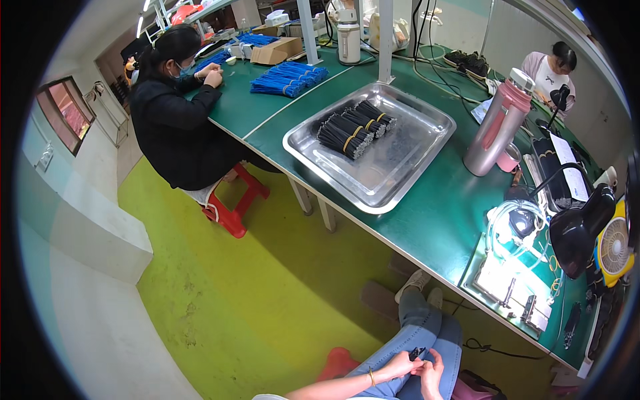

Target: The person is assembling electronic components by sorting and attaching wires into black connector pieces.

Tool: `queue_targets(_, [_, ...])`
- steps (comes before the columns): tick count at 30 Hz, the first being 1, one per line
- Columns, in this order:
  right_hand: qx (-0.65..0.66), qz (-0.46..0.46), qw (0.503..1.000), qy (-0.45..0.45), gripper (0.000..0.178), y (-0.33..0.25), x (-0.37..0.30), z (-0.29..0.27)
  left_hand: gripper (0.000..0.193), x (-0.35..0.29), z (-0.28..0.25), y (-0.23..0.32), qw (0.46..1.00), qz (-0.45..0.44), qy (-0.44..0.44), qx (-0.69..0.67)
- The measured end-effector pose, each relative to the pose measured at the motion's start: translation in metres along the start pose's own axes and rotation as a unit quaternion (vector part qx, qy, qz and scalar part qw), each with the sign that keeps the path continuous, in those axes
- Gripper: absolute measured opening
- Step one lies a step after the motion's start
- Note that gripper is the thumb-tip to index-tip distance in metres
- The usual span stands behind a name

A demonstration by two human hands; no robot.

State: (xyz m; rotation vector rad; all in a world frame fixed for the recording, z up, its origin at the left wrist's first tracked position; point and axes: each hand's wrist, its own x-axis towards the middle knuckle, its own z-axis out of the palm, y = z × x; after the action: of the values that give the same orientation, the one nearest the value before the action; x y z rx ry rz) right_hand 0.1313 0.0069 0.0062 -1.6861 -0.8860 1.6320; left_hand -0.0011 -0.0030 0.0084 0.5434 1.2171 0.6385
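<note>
My left hand [401, 366], a bracelet at its wrist, is over my lap with its fingers closed. A small dark piece [417, 353] sticks up from its grip; its exact kind is too small to make out. My right hand [432, 377] is beside it, fingers curled in toward the left fingertips. Whatever may be pinched between its fingers is hidden. On the table to the upper left, a steel tray [400, 183] holds several bundles of black wires [345, 135] tied with yellow bands.
The green table [427, 230] bears a brightly lit metal fixture [510, 280], a black lamp [580, 227], a yellow fan [613, 247] and a pink flask [500, 123]. Blue wire bundles [287, 79] lie farther off. One co-worker [175, 110] sits left on a red stool [237, 200]; another [550, 75] sits far right.
</note>
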Motion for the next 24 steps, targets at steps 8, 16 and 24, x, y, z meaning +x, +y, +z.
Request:
queue_targets(8, [-0.001,-0.014,1.000,-0.006,0.047,-0.005,-0.003,0.001,0.032,-0.003,0.002,0.003,1.000,0.010,0.008,0.019])
queue_targets(16, [0.010,-0.010,1.000,-0.002,0.046,-0.006,-0.005,0.001,0.032,0.000,0.003,-0.001,1.000,0.005,0.009,0.008])
queue_targets(24, [0.005,0.008,1.000,0.003,0.044,-0.012,-0.009,0.002,0.031,0.000,0.003,0.002,1.000,0.008,-0.003,0.022])
